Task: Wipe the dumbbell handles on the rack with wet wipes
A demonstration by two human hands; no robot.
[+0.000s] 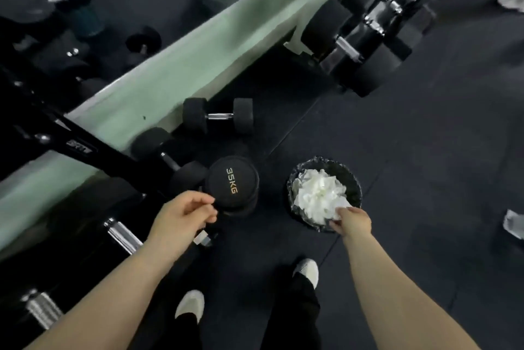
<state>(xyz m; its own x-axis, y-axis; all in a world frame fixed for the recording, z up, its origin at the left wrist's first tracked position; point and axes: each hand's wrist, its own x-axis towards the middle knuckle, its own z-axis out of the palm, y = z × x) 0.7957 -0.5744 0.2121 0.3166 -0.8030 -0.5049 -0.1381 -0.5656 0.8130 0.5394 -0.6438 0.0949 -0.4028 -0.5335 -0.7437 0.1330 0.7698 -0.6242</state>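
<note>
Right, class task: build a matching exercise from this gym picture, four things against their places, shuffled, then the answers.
1 black round dumbbell marked 35KG
2 crumpled white wipes
3 small black dumbbell with chrome handle
4 right hand

A on the floor by the pale green wall
B in the round black-lined bin
C beside the left hand
D at the bin's near rim

Pairs: 1-C, 2-B, 3-A, 4-D

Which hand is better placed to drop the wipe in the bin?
Right. The right hand pinches a white wipe over the bin rim; the left hand hovers empty by the 35KG dumbbell.
</note>
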